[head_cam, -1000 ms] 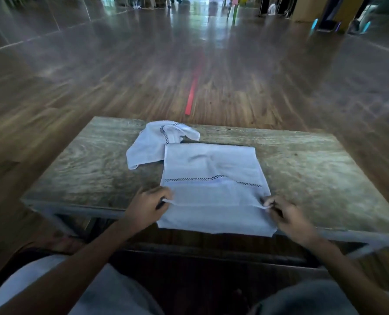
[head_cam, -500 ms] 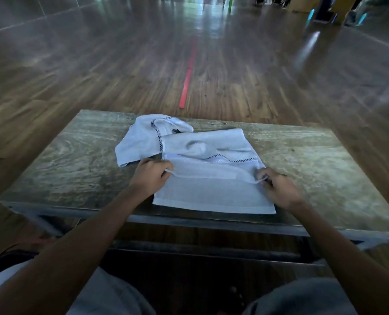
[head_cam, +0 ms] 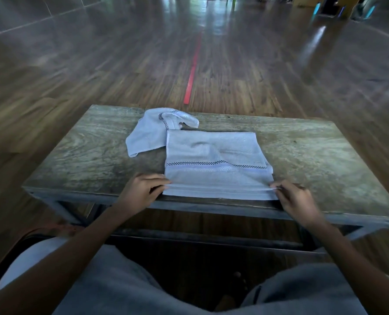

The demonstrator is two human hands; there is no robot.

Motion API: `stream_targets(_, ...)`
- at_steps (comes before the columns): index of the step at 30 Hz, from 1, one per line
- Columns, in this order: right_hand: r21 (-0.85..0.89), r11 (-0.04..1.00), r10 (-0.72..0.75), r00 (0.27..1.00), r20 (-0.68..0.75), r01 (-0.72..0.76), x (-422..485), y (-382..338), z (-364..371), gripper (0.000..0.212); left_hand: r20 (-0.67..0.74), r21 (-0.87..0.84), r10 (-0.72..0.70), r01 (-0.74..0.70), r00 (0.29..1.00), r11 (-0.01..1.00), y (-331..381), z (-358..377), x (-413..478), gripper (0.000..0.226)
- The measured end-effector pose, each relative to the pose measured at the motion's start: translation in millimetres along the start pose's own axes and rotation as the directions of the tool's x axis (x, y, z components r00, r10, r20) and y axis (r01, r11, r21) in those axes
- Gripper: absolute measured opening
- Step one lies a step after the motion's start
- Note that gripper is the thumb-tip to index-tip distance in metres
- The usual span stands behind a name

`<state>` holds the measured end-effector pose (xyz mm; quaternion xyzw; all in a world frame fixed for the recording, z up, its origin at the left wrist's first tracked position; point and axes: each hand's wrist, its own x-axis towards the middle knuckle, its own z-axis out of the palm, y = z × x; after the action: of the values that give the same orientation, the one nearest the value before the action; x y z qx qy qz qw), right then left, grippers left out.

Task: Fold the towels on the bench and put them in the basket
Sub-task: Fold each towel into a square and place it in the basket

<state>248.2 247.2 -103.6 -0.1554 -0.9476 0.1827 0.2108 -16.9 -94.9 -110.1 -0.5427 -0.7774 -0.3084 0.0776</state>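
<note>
Between hands, towel [head_cam: 216, 169] flat on bench [head_cam: 80, 155]; left hand [head_cam: 141, 192], right hand [head_cam: 295, 197] pinching near corners.

We see a red tape line [head_cam: 192, 71] running off across glossy wooden floor [head_cam: 86, 71]; grey trousers [head_cam: 121, 289] below.

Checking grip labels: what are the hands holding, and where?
The left hand and right hand each pinch the spread towel at a near corner.

Dim room, light coming from the far end.
Glare streaks the glossy brown wood-plank floor [head_cam: 211, 26] at top centre; wide-angle bending and smeared blur at the edges; deep shadow at bottom centre.
</note>
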Motion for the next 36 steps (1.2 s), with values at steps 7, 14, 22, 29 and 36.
stream_targets(7,-0.002,1.0,-0.02,1.0,0.015,0.02,-12.6,3.5,2.7,0.02,0.038,0.106,0.012,-0.016,0.999,0.994,5.8,4.4,-18.4,0.032)
stream_targets(14,-0.161,0.961,-0.222,0.974,0.049,0.227,-42.4,-5.1,1.8,0.047,0.037,0.305,0.178,-0.18,0.983,0.935,9.9,5.4,-42.7,0.024)
stream_targets(22,-0.115,0.979,-0.167,0.985,0.043,0.171,-37.9,-14.7,-8.1,0.032,0.069,0.359,0.291,-0.295,0.954,0.885,19.0,-7.0,-29.0,0.017)
stream_targets(29,0.02,0.999,-0.045,0.956,0.289,0.041,12.5,-39.8,-82.9,0.023,0.131,0.427,0.285,-0.314,0.949,0.848,24.9,-61.1,22.9,0.025)
stream_targets(36,0.047,0.999,-0.03,0.989,0.147,0.023,107.2,-82.6,-199.8,0.011,-0.002,0.445,0.279,-0.249,0.96,0.86,59.0,-160.5,128.4,0.03)
